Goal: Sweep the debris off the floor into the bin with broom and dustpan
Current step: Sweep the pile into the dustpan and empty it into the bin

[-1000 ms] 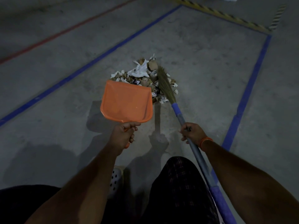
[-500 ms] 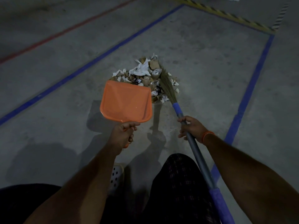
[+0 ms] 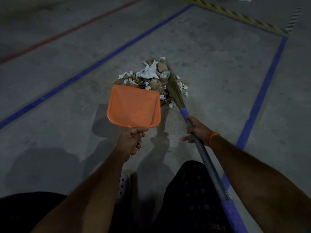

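An orange dustpan (image 3: 133,107) lies low over the concrete floor, its front lip against a pile of debris (image 3: 151,76) made of crumpled white paper and brown scraps. My left hand (image 3: 130,140) grips the dustpan's handle from behind. A broom (image 3: 175,91) with straw bristles, a blue collar and a grey shaft lies across the right side of the pile. My right hand (image 3: 197,130) holds the shaft just below the blue collar. No bin is in view.
Blue tape lines (image 3: 262,91) mark a box on the grey floor, a red line (image 3: 67,33) runs at the left, and yellow-black hazard tape (image 3: 235,17) crosses the far right. My knee and a white clog (image 3: 123,183) are below the hands.
My right hand has slid up the shaft toward the bristles. The broom head has shifted slightly nearer the dustpan. The left hand and dustpan have hardly moved.
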`<act>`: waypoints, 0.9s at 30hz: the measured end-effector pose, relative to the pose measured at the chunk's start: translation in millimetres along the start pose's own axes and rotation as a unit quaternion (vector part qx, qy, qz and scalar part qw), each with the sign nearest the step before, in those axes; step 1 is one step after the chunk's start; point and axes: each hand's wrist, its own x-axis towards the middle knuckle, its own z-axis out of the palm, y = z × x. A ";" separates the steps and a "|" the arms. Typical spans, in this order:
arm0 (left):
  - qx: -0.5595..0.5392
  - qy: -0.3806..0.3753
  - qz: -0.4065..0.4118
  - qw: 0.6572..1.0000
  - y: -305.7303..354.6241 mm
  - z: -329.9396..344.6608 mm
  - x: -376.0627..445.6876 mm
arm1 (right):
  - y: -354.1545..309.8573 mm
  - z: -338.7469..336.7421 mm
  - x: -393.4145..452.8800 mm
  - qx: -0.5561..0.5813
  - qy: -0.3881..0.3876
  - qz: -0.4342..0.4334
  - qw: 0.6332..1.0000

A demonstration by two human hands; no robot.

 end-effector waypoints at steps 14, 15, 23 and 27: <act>-0.005 0.008 -0.020 1.000 -21.5 -14.1 -1.1 | -35.9 2.0 54.9 -0.089 0.138 -0.024 0.986; -0.007 0.009 -0.022 1.000 -21.3 -14.1 -1.0 | -38.6 2.0 55.5 -0.120 0.158 -0.032 0.980; -0.010 -0.001 -0.021 1.000 -11.7 -3.8 4.5 | -34.9 -19.6 43.7 -0.156 0.182 -0.054 0.969; -0.017 -0.030 -0.057 0.998 -10.4 3.5 7.7 | -20.2 -39.0 17.7 -0.188 0.144 -0.032 0.971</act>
